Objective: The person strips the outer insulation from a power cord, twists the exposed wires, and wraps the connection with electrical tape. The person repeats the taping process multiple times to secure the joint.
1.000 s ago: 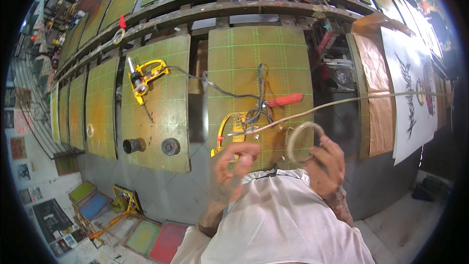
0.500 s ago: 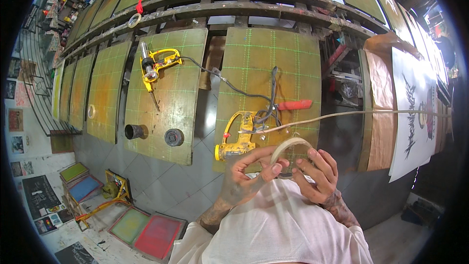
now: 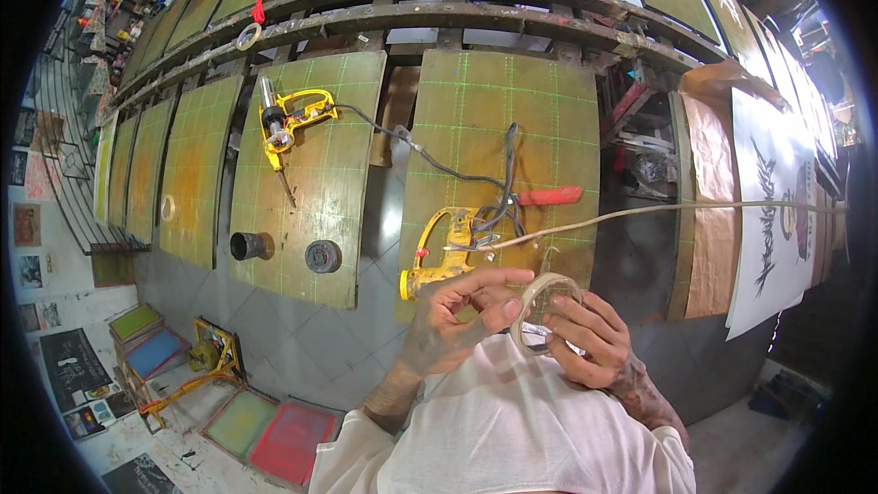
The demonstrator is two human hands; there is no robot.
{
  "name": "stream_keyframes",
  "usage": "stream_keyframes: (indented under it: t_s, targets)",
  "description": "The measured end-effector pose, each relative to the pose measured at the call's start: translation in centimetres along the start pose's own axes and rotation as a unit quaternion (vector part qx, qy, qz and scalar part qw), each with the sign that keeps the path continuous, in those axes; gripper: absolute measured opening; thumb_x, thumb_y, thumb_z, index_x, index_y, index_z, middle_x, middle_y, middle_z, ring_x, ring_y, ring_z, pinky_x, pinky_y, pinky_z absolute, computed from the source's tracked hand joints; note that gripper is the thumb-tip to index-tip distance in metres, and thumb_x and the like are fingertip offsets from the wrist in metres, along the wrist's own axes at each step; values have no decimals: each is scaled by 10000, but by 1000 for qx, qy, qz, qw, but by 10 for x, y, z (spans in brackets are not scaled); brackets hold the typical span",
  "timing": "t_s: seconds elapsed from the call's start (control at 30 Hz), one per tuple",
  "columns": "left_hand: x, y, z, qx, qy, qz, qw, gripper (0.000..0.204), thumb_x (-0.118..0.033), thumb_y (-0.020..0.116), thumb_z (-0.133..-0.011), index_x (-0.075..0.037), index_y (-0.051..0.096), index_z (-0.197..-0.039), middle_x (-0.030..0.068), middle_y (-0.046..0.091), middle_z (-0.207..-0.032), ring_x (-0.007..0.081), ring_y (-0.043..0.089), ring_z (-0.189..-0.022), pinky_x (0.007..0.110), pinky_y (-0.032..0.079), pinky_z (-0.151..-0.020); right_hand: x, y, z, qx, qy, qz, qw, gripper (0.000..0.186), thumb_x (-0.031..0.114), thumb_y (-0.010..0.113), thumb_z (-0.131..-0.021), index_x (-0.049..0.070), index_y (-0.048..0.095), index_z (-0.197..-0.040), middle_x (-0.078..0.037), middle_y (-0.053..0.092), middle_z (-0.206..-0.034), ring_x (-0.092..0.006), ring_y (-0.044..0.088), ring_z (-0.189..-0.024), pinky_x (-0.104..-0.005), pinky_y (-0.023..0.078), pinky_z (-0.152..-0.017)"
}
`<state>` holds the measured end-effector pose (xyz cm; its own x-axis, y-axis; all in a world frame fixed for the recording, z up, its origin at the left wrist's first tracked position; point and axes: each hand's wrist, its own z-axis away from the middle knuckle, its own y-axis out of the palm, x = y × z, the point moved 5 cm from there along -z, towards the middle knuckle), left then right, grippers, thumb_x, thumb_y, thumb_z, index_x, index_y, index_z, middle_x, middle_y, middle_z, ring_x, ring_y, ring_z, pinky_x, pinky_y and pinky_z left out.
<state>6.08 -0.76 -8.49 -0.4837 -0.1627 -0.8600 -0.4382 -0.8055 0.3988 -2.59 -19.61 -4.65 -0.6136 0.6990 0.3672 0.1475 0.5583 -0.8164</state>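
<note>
A roll of pale tape (image 3: 519,329) is held up in front of my shirt. My right hand (image 3: 590,338) grips its right side, with fingers reaching into the ring. On the opposite side, my left hand (image 3: 462,311) has its fingers curled, its index finger along the roll's upper rim and its thumb against the left edge. Just beyond my left hand lies a yellow power tool (image 3: 444,256), its lower end partly hidden by that hand. A black cable (image 3: 508,169) and a red bar-shaped handle (image 3: 551,196) rest on the same board.
A yellow heat gun (image 3: 276,123) lies on the board to the left, above a dark cup (image 3: 247,246) and a round black part (image 3: 322,257). A pale cord (image 3: 640,212) stretches right, over brown paper (image 3: 712,174) and a printed white sheet (image 3: 764,247). Another tape roll (image 3: 249,36) hangs on the rail.
The tape roll has come lower and turned, so its ring faces up more openly. My right hand has moved down with it, and my left index finger has stretched along its rim.
</note>
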Motion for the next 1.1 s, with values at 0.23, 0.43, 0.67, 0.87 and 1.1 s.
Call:
stream_keyframes:
  t_s: [0.23,0.43,0.67,0.87,1.1]
  targets:
    - [23,-18,11,-39,-54,26,997,344,-210,820,-935,-25,739,-1214,-91,615,-837,-2,486,-735,178,387,-661,-4,3,-3,73,-30,-68,995,204,94,785,-796,92,671,-965,-87,726,-1093,-301,693,-1188,-477,568,-1035]
    - [23,-30,16,-50,-19,-20,998,220,-203,826,-930,-42,764,-1067,-109,563,-789,-9,409,-680,181,322,-606,-7,6,-11,108,-63,-94,988,226,97,782,-774,85,668,-969,-93,705,-1033,-312,698,-1162,-481,567,-1041]
    - [21,-31,16,-62,19,-69,996,163,-190,785,-960,-47,717,-998,-100,521,-791,-3,407,-686,193,336,-615,-9,9,-16,98,-67,-91,989,218,122,812,-767,83,672,-928,-91,699,-937,-317,720,-1028,-477,588,-965]
    - [29,-27,18,-198,105,52,973,122,-141,725,-977,-66,635,-1011,-37,576,-910,50,514,-843,225,415,-774,-38,1,-35,9,138,-19,990,281,127,892,-748,78,686,-933,-80,692,-803,-280,634,-757,-427,560,-763]
    - [7,-60,-10,-295,144,35,944,151,-191,731,-961,-73,640,-981,-29,600,-919,53,522,-856,224,413,-806,-73,5,-117,149,259,-108,948,366,92,808,-847,60,736,-1205,-156,776,-1028,-295,728,-787,-377,576,-713]
